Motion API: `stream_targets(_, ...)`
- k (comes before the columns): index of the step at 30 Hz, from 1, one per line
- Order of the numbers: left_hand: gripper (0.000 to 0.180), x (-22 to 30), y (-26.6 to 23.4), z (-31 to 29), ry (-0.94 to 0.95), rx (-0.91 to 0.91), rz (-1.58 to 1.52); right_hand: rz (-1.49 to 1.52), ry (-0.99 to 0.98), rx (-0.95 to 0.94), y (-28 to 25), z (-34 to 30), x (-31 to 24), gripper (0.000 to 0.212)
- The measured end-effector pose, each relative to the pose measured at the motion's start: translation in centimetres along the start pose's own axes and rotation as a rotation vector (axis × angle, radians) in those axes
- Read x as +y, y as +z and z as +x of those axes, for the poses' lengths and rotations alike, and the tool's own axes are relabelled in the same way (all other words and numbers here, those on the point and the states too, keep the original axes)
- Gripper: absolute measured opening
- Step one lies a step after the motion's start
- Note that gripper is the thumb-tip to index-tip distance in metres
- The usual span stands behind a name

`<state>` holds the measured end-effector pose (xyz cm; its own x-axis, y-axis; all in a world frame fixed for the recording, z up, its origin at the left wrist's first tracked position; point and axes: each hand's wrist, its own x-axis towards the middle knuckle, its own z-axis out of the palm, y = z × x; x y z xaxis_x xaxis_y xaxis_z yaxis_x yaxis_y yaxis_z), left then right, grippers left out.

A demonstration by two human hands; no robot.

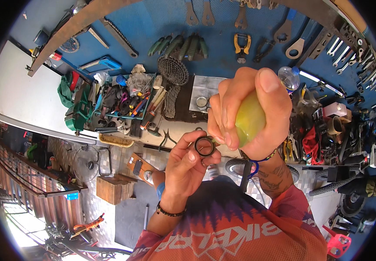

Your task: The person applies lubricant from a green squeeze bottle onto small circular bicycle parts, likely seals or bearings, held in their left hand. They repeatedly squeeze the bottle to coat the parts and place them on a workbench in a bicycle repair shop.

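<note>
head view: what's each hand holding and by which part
Left hand: a dark ring, by its outer rim. Right hand: a yellow-green thing, likely a bottle, by its sides.

A ring [196, 148] is held in the left hand [185, 165]; just beside it, a yellow-green bottle [250, 120] is gripped by the right hand [276, 118].
</note>
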<state>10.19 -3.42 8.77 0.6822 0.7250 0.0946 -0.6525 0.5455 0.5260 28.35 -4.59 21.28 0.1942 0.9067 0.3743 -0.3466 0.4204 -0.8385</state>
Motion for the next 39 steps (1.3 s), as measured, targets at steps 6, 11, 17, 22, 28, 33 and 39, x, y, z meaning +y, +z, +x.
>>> stream_targets(6, 0.051, 0.15, 0.09, 0.64, 0.015, -0.006, -0.013, -0.008, -0.032, -0.015, -0.26, 0.58, 0.22, 0.071)
stream_targets(11, 0.051, 0.11, -0.29, 0.68, -0.001, -0.018, -0.012, -0.004, -0.033, -0.004, -0.19, 0.68, 0.36, 0.071)
stream_targets(17, 0.051, 0.12, -0.45, 0.53, 0.005, -0.016, -0.005, -0.034, -0.033, 0.01, -0.13, 0.68, 0.48, 0.07)
stream_targets(22, 0.051, 0.16, -0.18, 0.53, 0.011, -0.003, -0.001, -0.026, -0.002, 0.014, -0.19, 0.52, 0.32, 0.069)
stream_targets(28, 0.05, 0.06, -0.05, 0.5, 0.022, 0.008, -0.01, 0.134, 0.006, -0.03, -0.79, 0.49, 0.74, 0.062)
stream_targets(33, 0.05, 0.06, -0.03, 0.52, 0.025, 0.004, -0.016, 0.16, 0.009, -0.024, -0.69, 0.46, 0.77, 0.062)
stream_targets(39, 0.051, 0.08, -0.3, 0.52, 0.012, -0.001, -0.009, 0.169, 0.006, -0.017, -0.61, 0.43, 0.83, 0.062)
